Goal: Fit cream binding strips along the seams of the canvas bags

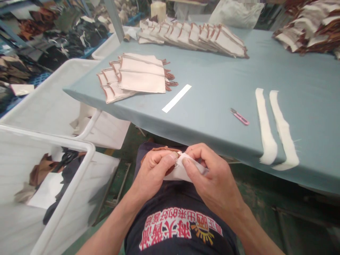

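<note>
Evidently, the work is done just off the near edge of the blue-green table [212,78], where a piece of pale cloth [183,173] is held above the lap. It is pinched between thumb and fingers by both the left hand [155,166] and the right hand [209,170]. A stretch of tabletop is left between the white strip [176,98] and the pink-handled snips [239,117]. Beyond the snips, two cream fabric strips [265,131] are laid side by side, their lower ends near the edge. On the left, room is limited by the white bins [91,148]. Farther back, a stack of pouches [143,76] and a longer row of pouches [191,37] are set out. The brown-and-cream heap [313,28] is cut off by the frame. Much of the held cloth is covered by the hands, and what is gripped at the fingertips cannot be told exactly.
</note>
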`<state>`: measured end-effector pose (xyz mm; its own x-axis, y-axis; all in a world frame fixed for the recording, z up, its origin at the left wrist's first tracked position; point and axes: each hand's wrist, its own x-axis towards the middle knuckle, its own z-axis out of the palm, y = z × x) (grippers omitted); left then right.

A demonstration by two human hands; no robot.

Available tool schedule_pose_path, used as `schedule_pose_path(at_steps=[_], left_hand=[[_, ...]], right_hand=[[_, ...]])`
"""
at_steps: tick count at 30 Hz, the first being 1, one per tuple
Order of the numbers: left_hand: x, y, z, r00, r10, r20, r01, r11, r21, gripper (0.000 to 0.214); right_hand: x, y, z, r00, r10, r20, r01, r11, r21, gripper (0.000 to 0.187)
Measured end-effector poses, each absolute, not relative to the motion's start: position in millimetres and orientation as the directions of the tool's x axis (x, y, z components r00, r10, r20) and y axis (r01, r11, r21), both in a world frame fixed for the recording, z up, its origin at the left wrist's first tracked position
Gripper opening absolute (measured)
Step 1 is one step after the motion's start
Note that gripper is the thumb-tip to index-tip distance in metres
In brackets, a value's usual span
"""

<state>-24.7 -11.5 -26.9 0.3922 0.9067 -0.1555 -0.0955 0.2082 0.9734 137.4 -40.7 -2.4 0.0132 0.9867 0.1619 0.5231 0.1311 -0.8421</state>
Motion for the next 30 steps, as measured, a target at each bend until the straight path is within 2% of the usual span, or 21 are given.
schedule_pose_path(at_steps=[8,17,25,30], left_hand=[[-26.3,-11.9,-25.4,0.421,0.897,-0.133,-0.085,0.185,0.979,0.041],[-27.8,-13.8,-23.1,0.424,0.897,-0.127,-0.068,0.171,0.983,0.044],[-29.5,-14.8,-31.3,0.382,0.910,-0.161,-0.072,0.203,0.976,0.048],[-25.7,-14.8,-15.9,0.433,0.892,-0.128,-0.011,0.147,0.989,0.019]], right_hand=[[136.8,-40.4,0.0,0.020,0.993,0.117,0.567,0.085,-0.819,0.010],[131.8,-44.7,-3.3,0.031,0.957,0.290,0.686,0.190,-0.702,0.012],[126.5,-47.2,-7.0,0.094,0.950,0.299,0.682,0.157,-0.715,0.013],[125.8,-48.8,-6.0,0.111,0.956,0.272,0.644,0.139,-0.752,0.015]])
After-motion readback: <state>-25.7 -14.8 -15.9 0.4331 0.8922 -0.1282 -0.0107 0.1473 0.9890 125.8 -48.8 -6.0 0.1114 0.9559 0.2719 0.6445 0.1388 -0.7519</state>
